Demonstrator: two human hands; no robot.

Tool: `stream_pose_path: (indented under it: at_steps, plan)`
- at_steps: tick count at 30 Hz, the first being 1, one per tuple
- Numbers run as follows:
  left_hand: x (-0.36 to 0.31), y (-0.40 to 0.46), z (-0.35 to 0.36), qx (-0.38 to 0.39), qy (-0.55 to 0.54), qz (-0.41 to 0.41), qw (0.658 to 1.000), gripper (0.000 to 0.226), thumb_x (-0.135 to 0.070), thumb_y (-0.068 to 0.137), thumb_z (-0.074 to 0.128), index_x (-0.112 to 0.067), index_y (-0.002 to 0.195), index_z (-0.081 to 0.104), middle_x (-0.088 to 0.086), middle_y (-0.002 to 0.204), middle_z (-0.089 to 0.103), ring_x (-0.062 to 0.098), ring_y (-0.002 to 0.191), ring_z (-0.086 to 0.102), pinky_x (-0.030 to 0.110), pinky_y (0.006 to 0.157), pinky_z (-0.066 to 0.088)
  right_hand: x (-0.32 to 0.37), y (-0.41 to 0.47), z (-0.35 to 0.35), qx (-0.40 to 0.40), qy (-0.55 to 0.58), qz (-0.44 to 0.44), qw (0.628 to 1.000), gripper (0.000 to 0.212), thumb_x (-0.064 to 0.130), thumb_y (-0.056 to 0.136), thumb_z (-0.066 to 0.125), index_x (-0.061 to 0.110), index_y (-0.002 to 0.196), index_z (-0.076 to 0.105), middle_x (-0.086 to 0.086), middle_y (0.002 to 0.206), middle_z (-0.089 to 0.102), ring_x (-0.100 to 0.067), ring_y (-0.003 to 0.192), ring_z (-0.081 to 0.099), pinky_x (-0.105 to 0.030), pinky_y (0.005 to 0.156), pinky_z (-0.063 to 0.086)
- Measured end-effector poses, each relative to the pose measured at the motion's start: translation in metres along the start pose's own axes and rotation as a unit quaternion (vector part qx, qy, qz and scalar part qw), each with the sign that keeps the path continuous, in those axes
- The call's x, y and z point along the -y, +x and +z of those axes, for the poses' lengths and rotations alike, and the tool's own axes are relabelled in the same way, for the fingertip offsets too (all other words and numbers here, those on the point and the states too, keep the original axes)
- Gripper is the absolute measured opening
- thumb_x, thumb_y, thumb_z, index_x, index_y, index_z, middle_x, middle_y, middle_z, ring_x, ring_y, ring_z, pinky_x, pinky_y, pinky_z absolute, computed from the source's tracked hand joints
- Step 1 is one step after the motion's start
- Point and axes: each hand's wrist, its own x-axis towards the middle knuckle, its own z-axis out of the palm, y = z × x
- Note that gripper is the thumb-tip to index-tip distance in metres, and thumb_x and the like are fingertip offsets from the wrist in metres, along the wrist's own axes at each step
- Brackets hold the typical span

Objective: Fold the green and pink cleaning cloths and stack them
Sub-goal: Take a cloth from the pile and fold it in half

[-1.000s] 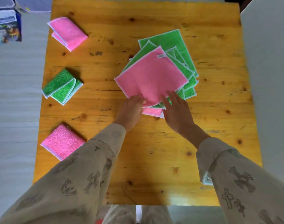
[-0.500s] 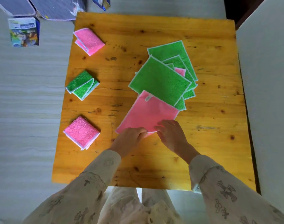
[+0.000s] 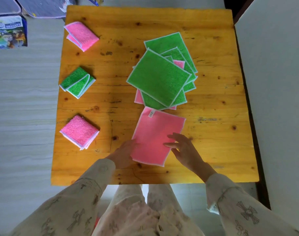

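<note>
my right hand (image 3: 186, 150) is lying with straight fingers (image 3: 171, 145) on the flat pink cloth (image 3: 155, 137); my left hand (image 3: 124, 155) is touching its near left edge, fingers tucked under it so i cannot tell their state. the cloth is resting on the desk (image 3: 213, 133), just before the unfolded pile (image 3: 159, 78). three folded cloths are sitting to the left.

Both my arms reach up from the bottom of the frame in pale patterned sleeves, converging toward the lower centre. My left hand (image 3: 123, 155) lies palm down, its fingers hidden past the left edge of the cloth (image 3: 157, 135), so I cannot tell their grip. My right hand (image 3: 184, 149) sits just right of it, fingers (image 3: 173, 136) spread and straight, their tips resting flat on the cloth.
</note>
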Motion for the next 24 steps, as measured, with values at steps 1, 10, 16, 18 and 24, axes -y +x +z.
stream_pose_path:
  at_steps: [1, 10, 16, 18, 24]
  plan:
    - [0.000, 0.004, 0.001, -0.036, -0.047, -0.018, 0.998, 0.064, 0.007, 0.085, 0.037, -0.019, 0.142, 0.025, 0.004, 0.152, 0.016, 0.021, 0.139, 0.016, 0.031, 0.114, 0.016, -0.004, -0.005, 0.004, 0.005, -0.004, 0.017, 1.000, 0.040, -0.009, 0.066, 0.071, 0.015, 0.099, 0.072, -0.013, 0.114, 0.065, -0.031, 0.109, 0.059, -0.046, 0.093, 0.046]
    - [-0.022, 0.041, -0.004, -0.220, -0.313, -0.152, 0.911, 0.038, -0.019, 0.090, 0.052, -0.008, 0.126, 0.047, 0.005, 0.116, 0.056, 0.024, 0.102, 0.053, 0.031, 0.081, 0.041, -0.001, 0.005, 0.013, 0.013, 0.423, 0.532, 0.733, 0.023, 0.010, 0.082, 0.058, 0.013, 0.104, 0.052, -0.010, 0.090, 0.063, -0.024, 0.076, 0.058, -0.031, 0.062, 0.049]
    - [-0.018, 0.043, -0.019, -0.217, -0.266, -0.139, 0.929, 0.032, -0.033, 0.094, 0.044, -0.008, 0.103, 0.063, 0.010, 0.099, 0.065, 0.025, 0.087, 0.058, 0.031, 0.072, 0.042, -0.002, 0.026, 0.009, 0.055, 0.364, 0.527, 0.766, 0.020, 0.010, 0.085, 0.054, 0.015, 0.104, 0.059, -0.004, 0.064, 0.049, -0.023, 0.064, 0.046, -0.037, 0.070, 0.044]
    - [-0.017, 0.043, -0.025, -0.211, -0.257, -0.133, 0.934, 0.025, -0.027, 0.093, 0.046, -0.009, 0.095, 0.062, 0.012, 0.095, 0.064, 0.024, 0.084, 0.056, 0.031, 0.071, 0.041, -0.001, 0.028, 0.009, 0.061, 0.348, 0.512, 0.783, 0.022, 0.010, 0.084, 0.056, 0.007, 0.105, 0.060, -0.011, 0.073, 0.055, -0.025, 0.073, 0.050, -0.043, 0.075, 0.048]
    - [-0.019, 0.035, -0.043, -0.253, -0.309, -0.098, 0.911, 0.015, -0.006, 0.087, 0.049, -0.018, 0.082, 0.054, 0.006, 0.087, 0.056, 0.021, 0.081, 0.052, 0.031, 0.066, 0.042, 0.000, 0.028, -0.002, -0.019, 0.366, 0.423, 0.829, 0.004, 0.004, 0.084, 0.056, 0.008, 0.086, 0.057, -0.002, 0.071, 0.057, -0.014, 0.059, 0.046, -0.026, 0.054, 0.038]
